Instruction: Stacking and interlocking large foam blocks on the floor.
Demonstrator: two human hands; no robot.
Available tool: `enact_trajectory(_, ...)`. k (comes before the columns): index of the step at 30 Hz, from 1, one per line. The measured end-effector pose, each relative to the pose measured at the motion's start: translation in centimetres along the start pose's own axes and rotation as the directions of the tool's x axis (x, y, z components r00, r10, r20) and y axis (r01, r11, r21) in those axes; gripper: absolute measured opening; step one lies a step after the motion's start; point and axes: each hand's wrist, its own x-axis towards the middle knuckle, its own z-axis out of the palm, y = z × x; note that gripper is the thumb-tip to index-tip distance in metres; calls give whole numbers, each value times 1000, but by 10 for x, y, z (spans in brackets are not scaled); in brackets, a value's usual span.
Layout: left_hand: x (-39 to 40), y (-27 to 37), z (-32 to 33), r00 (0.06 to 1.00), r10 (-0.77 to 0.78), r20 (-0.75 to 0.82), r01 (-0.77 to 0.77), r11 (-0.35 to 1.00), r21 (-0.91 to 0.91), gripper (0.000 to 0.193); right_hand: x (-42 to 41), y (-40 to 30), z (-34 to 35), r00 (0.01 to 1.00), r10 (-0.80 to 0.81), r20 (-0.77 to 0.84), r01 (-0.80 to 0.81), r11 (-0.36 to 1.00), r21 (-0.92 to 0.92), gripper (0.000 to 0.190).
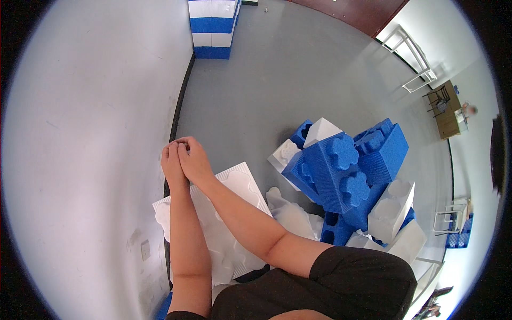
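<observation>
My left hand point(173, 168) and my right hand point(195, 160) are held together in front of me, close to the wall, with the fingers curled in against each other. No object shows between them, though the palms are hidden. Below and behind my forearms is a large white foam block point(240, 180) with ribbed edges and rounded raised shapes. My arms cover part of it. Thin whitish plastic sheeting point(290, 216) lies crumpled to its right.
Right of me is a heap of large blue foam building blocks point(332, 172) and white blocks point(390, 208). A blue-and-white block stack point(212, 26) stands against the white wall point(100, 120). White metal frames point(416, 52), a desk point(444, 112) and a person point(470, 110) are farther right.
</observation>
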Motion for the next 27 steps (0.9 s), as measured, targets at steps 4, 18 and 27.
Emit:
enact_trajectory(4, -3, 7, 2, 999, -43, -4, 43, 999, -19, 32, 0, -1, 0, 1000, 28, -7, -27, 999, 32, 30)
enact_trajectory(18, -4, 4, 2, 1000, -12, 21, 11, 999, 41, 37, -1, -1, -3, 1000, 17, 12, -16, 1000, -10, 37)
enact_trajectory(27, -3, 6, 1, 915, 358, -186, -245, 860, 447, 34, 10, 10, 0, 995, -96, -31, 94, 994, -49, 30)
